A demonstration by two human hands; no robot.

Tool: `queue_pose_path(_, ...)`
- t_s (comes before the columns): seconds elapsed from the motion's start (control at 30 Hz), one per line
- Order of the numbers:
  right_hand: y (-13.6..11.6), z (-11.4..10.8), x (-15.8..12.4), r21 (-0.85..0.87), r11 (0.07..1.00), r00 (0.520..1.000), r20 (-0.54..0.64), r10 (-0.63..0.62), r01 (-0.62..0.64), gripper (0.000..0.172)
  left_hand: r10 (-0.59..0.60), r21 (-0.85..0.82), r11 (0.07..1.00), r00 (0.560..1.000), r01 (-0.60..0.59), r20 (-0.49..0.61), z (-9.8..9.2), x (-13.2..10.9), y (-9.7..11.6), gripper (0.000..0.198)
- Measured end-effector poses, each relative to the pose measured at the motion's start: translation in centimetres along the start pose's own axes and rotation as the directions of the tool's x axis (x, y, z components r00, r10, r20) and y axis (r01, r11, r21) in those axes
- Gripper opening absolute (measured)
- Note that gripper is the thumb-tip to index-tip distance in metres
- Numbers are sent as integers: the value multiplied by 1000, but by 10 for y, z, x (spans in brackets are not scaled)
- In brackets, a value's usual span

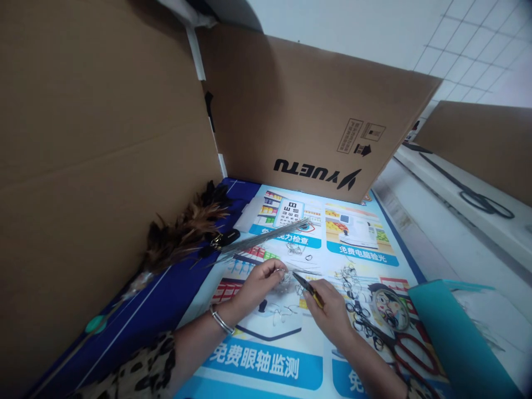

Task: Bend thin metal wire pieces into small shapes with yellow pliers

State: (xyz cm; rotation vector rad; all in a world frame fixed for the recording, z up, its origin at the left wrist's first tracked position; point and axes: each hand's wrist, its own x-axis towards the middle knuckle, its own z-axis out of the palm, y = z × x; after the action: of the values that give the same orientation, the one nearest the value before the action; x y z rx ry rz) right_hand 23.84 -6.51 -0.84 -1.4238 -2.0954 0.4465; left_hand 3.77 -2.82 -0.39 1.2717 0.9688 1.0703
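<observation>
My left hand [262, 280] is closed, its thumb and fingers pinching a small tangle of thin silvery wire [285, 282]. My right hand [330, 310] grips needle-nose pliers [305, 284] with dark jaws and yellow-and-black handles. The jaws point left and reach close to the wire; whether they touch it is too small to tell. Beyond my hands, a bundle of straight thin wires [270, 235] lies slantwise on the printed sheet. Bent wire scraps [282, 316] lie just below my hands.
Dark wire loops [353, 305], a roll of clear tape [390, 307] and red-handled scissors [415, 354] lie at right, beside a teal box [453, 332]. Brown feathers [178, 235] and a black key fob [229, 237] lie at left. Cardboard panels [316, 111] wall the left and back.
</observation>
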Motion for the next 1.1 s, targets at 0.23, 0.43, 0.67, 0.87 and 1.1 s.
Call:
queue_pose_path(0.23, 1, -6, 3, -235, 964, 985, -96, -147, 121, 21, -38, -39, 998, 997, 41, 73, -2, 0, -1, 15)
queue_pose_path(0.43, -4, -9, 3, -433, 885, 978, -35, -208, 172, 21, -36, -5, 999, 994, 36, 105, -2, 1, -2, 13)
queue_pose_path(0.67, -7, -10, 1, -569, 796, 973, 35, -227, 206, 23, -25, 25, 999, 992, 22, 120, -3, 0, -2, 10)
queue_pose_path(0.87, -4, -11, 0, -617, 751, 966, 64, -252, 236, 25, -39, 34, 999, 989, 35, 140, -4, 2, -5, 13)
queue_pose_path(1.1, -5, -13, -1, -635, 727, 959, 88, -269, 262, 26, -53, 49, 998, 988, 46, 148, -5, 1, -7, 16)
